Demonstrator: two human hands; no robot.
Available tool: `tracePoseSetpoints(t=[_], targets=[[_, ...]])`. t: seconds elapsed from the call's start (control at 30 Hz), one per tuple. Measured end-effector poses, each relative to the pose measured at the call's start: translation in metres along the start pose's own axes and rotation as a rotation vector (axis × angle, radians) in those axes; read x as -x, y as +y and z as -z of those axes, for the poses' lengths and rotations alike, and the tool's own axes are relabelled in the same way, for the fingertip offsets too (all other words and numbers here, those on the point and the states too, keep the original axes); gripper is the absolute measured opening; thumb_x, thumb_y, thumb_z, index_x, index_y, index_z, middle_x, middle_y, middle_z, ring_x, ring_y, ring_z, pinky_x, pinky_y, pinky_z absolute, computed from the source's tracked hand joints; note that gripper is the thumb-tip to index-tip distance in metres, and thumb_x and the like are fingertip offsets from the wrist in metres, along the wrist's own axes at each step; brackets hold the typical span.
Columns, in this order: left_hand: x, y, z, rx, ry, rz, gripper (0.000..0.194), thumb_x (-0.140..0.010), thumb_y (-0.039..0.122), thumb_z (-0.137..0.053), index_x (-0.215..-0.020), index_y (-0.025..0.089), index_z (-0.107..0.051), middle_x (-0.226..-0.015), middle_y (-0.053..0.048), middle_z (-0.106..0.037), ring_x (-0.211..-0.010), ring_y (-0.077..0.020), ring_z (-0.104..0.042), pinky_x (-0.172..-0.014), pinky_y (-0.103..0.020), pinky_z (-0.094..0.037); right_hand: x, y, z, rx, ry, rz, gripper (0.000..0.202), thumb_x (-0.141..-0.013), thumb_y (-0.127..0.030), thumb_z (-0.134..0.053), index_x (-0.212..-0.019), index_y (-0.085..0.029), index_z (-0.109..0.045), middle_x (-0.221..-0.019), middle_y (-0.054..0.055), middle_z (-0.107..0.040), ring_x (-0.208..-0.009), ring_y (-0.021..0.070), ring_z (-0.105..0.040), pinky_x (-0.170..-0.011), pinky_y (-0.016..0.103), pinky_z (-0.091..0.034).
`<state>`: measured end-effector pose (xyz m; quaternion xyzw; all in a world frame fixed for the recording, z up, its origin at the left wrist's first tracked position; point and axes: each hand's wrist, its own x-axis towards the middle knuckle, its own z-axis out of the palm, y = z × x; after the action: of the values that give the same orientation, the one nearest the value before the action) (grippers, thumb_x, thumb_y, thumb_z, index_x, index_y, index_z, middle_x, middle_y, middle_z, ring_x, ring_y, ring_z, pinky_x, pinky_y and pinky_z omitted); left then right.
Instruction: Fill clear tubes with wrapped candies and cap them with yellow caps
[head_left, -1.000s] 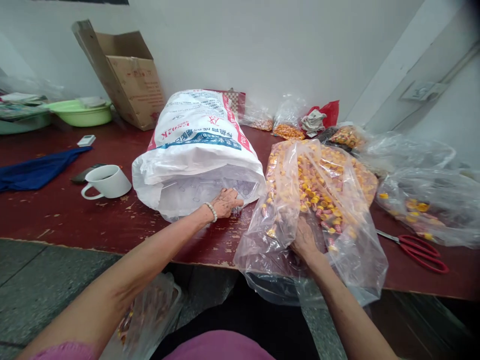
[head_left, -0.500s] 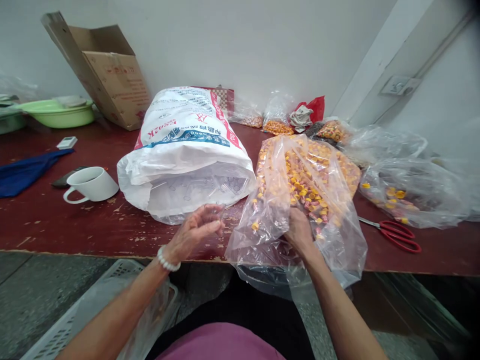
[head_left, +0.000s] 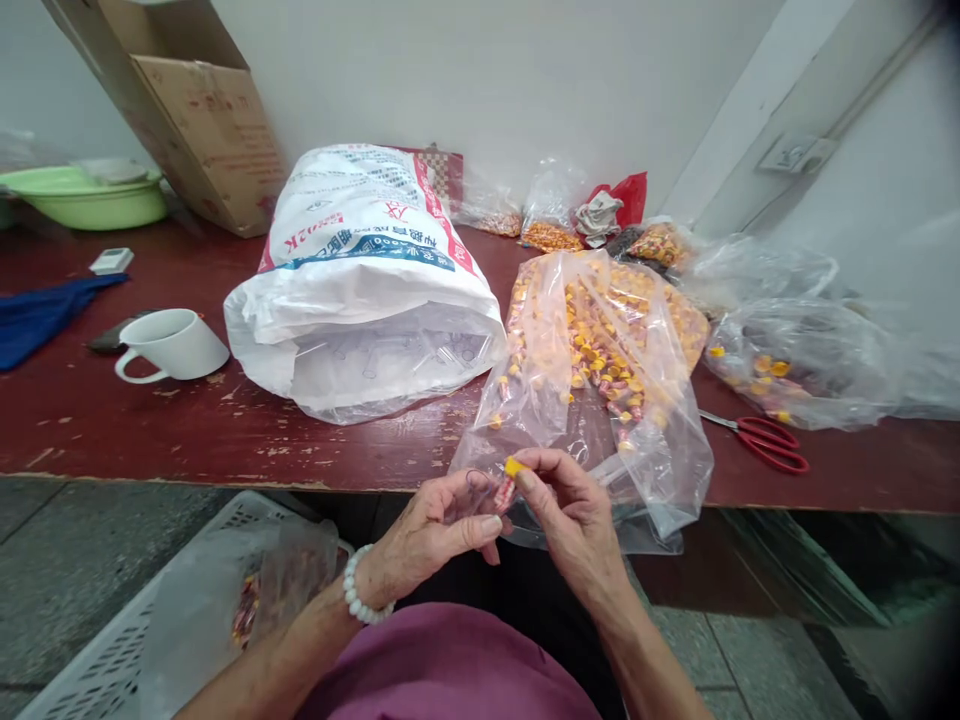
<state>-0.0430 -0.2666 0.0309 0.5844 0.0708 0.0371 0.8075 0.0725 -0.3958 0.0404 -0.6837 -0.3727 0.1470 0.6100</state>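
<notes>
My right hand [head_left: 574, 510] pinches a small piece [head_left: 507, 483] with a yellow cap and a red-and-white body. Close beside it, my left hand [head_left: 439, 520], with a white bead bracelet on the wrist, has its fingers curled round a small clear plastic item [head_left: 474, 490]. Beyond the hands lies an open clear bag [head_left: 637, 350] full of many yellow-capped pieces. To its left a large white printed sack [head_left: 367, 260] lies with its mouth towards me, with clear items inside.
A white mug [head_left: 174, 345] stands left of the sack. Red-handled scissors [head_left: 771, 443] lie to the right, near more bags [head_left: 810, 365]. A cardboard box [head_left: 217, 140] and green basin [head_left: 90, 200] are at the back left. Below the table is a white basket [head_left: 112, 650].
My right hand has come out of the bag of pieces with a yellow-capped piece. My left hand has moved right and nearer to me, beside it. The view has shifted slightly.
</notes>
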Motion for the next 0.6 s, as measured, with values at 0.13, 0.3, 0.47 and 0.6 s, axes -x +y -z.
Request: tracePoseSetpoints(t=[0.13,0.3,0.47,0.6], targets=[[0.002,-0.004,0.003,0.085,0.049,0.013,0.022,-0.081,0.027,-0.063,-0.099,0.015,-0.059,-0.082,-0.004,-0.063,-0.068,-0.0122,-0.058,-0.065,-0.025,-0.045,0.003,0.004,0.004,0.337,-0.177,0.300,0.055,-0.071,-0.044,-0.072,-0.117,-0.023,-0.050,-0.123,0.010,-0.053,-0.115,0.0261,-0.049,-0.095,0.042,-0.041],[-0.001,-0.012,0.003,0.173,0.118,0.044,0.022,-0.076,0.025,-0.069,-0.093,0.014,-0.062,-0.078,-0.002,-0.060,-0.071,-0.0113,-0.056,-0.070,-0.024,-0.044,0.004,0.011,-0.015,0.581,-0.085,0.491,0.055,-0.062,-0.031,-0.075,-0.109,-0.022,-0.047,-0.106,0.010,-0.059,-0.099,0.0268,-0.055,-0.084,0.042,-0.045],[-0.004,-0.015,0.006,0.285,0.042,0.126,0.018,-0.077,0.026,-0.067,-0.086,0.013,-0.060,-0.070,-0.003,-0.060,-0.063,-0.0113,-0.056,-0.060,-0.022,-0.041,0.003,0.007,-0.008,0.493,-0.262,0.333,0.055,-0.059,-0.037,-0.078,-0.105,-0.022,-0.051,-0.102,0.007,-0.059,-0.094,0.0243,-0.057,-0.078,0.037,-0.049],[-0.001,-0.012,0.016,0.282,0.076,0.059,0.015,-0.079,0.025,-0.063,-0.088,0.014,-0.058,-0.074,-0.003,-0.061,-0.064,-0.0152,-0.061,-0.068,-0.030,-0.045,-0.011,0.027,0.036,0.478,-0.092,0.131,0.042,-0.083,-0.043,-0.056,-0.119,-0.022,-0.046,-0.121,0.011,-0.052,-0.098,0.0206,-0.058,-0.076,0.033,-0.051]])
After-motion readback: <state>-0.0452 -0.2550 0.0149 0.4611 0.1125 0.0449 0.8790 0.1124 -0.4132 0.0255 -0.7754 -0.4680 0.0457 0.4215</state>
